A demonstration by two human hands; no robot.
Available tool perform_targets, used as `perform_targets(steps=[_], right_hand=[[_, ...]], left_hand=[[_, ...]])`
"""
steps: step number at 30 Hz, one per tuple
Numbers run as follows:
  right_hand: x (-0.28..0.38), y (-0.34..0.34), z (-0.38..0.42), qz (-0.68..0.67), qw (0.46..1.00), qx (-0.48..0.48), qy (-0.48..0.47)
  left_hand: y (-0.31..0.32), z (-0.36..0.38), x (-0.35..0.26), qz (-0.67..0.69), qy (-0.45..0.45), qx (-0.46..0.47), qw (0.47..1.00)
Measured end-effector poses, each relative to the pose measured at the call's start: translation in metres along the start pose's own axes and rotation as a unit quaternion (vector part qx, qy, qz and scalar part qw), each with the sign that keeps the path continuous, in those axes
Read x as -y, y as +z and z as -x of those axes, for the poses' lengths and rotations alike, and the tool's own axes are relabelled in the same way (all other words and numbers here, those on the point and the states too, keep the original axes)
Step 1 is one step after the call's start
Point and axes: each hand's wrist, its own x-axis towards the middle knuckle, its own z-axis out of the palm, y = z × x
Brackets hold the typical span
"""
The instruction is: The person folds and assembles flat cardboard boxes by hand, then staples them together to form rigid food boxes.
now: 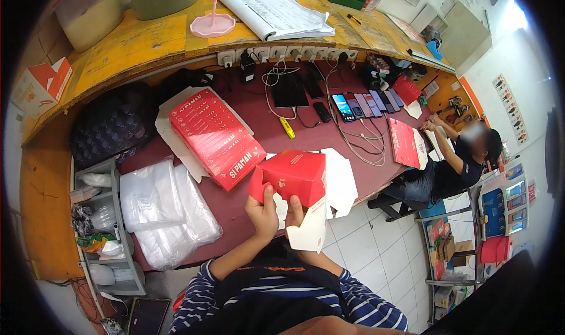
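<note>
A red cardboard food box [292, 173], partly folded up with its white inner flaps showing, is held between my two hands above the table's front edge. My left hand [263, 215] grips the left side of the box, its thumb against a red flap. My right hand [293, 211] pinches the lower edge, and a white flap covers part of it. White flaps [343, 182] of cardboard spread out behind the box on its right. Beyond my left hand lies a stack of flat red printed box sheets [213, 136].
Clear plastic bags [159, 202] and a grey drawer rack [130, 258] are on the left. Phones [344, 107], cables and a yellow highlighter [287, 128] lie farther back. A co-worker [456, 161] sits at the right near red boxes [404, 144]. A yellow shelf [159, 32] overhangs the back.
</note>
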Motion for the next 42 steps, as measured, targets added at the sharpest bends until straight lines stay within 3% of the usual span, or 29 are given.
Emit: perform_targets(steps=[2, 3, 5, 7, 8, 11, 12, 13, 15, 16, 17, 18, 20, 21, 22, 23, 24, 25, 27, 28, 30, 31, 33, 35, 37, 38, 40, 42], right_hand=[[0.006, 0.0, -0.005, -0.213, 0.974, -0.018, 0.08], [0.002, -0.002, -0.008, -0.25, 0.964, -0.043, 0.082], [0.002, -0.005, -0.012, -0.257, 0.963, -0.051, 0.065], [0.008, -0.008, -0.019, -0.279, 0.957, -0.049, 0.063], [0.011, -0.008, -0.02, -0.282, 0.956, -0.051, 0.064], [-0.007, 0.0, -0.009, -0.297, 0.948, -0.055, 0.1], [-0.01, 0.004, -0.006, -0.333, 0.93, -0.045, 0.151], [-0.007, 0.003, -0.009, -0.376, 0.909, -0.006, 0.179], [-0.018, -0.004, -0.015, -0.353, 0.9, -0.039, 0.253], [-0.022, -0.008, -0.021, -0.352, 0.9, -0.038, 0.255], [-0.021, -0.009, -0.031, -0.241, 0.941, -0.019, 0.236], [-0.021, -0.015, -0.04, -0.127, 0.969, 0.001, 0.213], [-0.072, -0.053, -0.062, 0.106, 0.973, 0.112, 0.174], [-0.096, -0.068, -0.07, 0.188, 0.953, 0.182, 0.151], [-0.112, -0.075, -0.082, 0.327, 0.908, 0.228, 0.131], [-0.12, -0.076, -0.091, 0.457, 0.84, 0.27, 0.109], [-0.098, -0.061, -0.083, 0.428, 0.864, 0.245, 0.105], [-0.112, -0.07, -0.075, 0.522, 0.816, 0.242, 0.056], [-0.118, -0.076, -0.058, 0.7, 0.672, 0.237, 0.05], [-0.122, -0.082, -0.054, 0.7, 0.673, 0.234, 0.047], [-0.137, -0.096, -0.047, 0.732, 0.628, 0.26, 0.053], [-0.144, -0.1, -0.044, 0.732, 0.628, 0.26, 0.049], [-0.155, -0.104, -0.04, 0.743, 0.619, 0.255, -0.021], [-0.16, -0.111, -0.039, 0.723, 0.64, 0.251, -0.075], [-0.161, -0.116, -0.042, 0.69, 0.669, 0.262, -0.09], [-0.158, -0.117, -0.043, 0.678, 0.682, 0.259, -0.09], [-0.146, -0.115, -0.049, 0.667, 0.693, 0.254, -0.099], [-0.119, -0.103, -0.059, 0.649, 0.716, 0.233, -0.107]], left_hand=[[-0.002, 0.005, -0.008, 0.05, -0.045, 0.037, 0.997], [-0.003, 0.007, -0.012, 0.101, -0.088, 0.072, 0.988], [-0.006, 0.0, -0.018, 0.057, -0.113, 0.099, 0.987], [-0.017, -0.013, -0.017, -0.015, -0.192, 0.237, 0.952], [-0.017, -0.016, -0.023, -0.014, -0.226, 0.253, 0.94], [-0.019, -0.015, -0.012, 0.003, -0.249, 0.273, 0.929], [-0.017, -0.013, -0.01, 0.003, -0.249, 0.273, 0.929], [-0.014, -0.012, -0.007, -0.023, -0.216, 0.252, 0.943], [-0.014, -0.013, -0.008, -0.05, -0.184, 0.229, 0.955], [-0.016, -0.015, -0.011, -0.097, -0.213, 0.325, 0.916], [-0.02, -0.018, -0.014, -0.142, -0.24, 0.417, 0.865], [-0.03, -0.029, -0.013, -0.281, -0.296, 0.519, 0.751], [-0.045, -0.054, -0.026, -0.344, -0.295, 0.495, 0.741], [-0.062, -0.076, -0.014, -0.362, -0.148, 0.408, 0.825], [-0.067, -0.106, -0.03, -0.459, -0.108, 0.274, 0.838], [-0.103, -0.151, -0.001, -0.452, -0.004, 0.169, 0.876], [-0.121, -0.19, -0.007, -0.515, 0.124, 0.053, 0.847], [-0.155, -0.236, 0.006, -0.625, 0.24, -0.03, 0.742], [-0.204, -0.29, 0.021, -0.611, 0.306, -0.145, 0.715], [-0.217, -0.304, 0.031, -0.609, 0.308, -0.146, 0.716], [-0.231, -0.317, 0.046, -0.428, 0.153, -0.044, 0.89], [-0.233, -0.32, 0.051, -0.426, 0.156, -0.046, 0.89], [-0.226, -0.315, 0.059, -0.441, 0.079, -0.059, 0.892], [-0.219, -0.306, 0.067, -0.424, 0.072, -0.103, 0.897], [-0.205, -0.289, 0.071, -0.436, 0.242, -0.161, 0.852], [-0.198, -0.28, 0.071, -0.438, 0.241, -0.17, 0.849], [-0.186, -0.26, 0.068, -0.408, 0.322, -0.209, 0.828], [-0.177, -0.232, 0.054, -0.422, 0.326, -0.213, 0.819]])
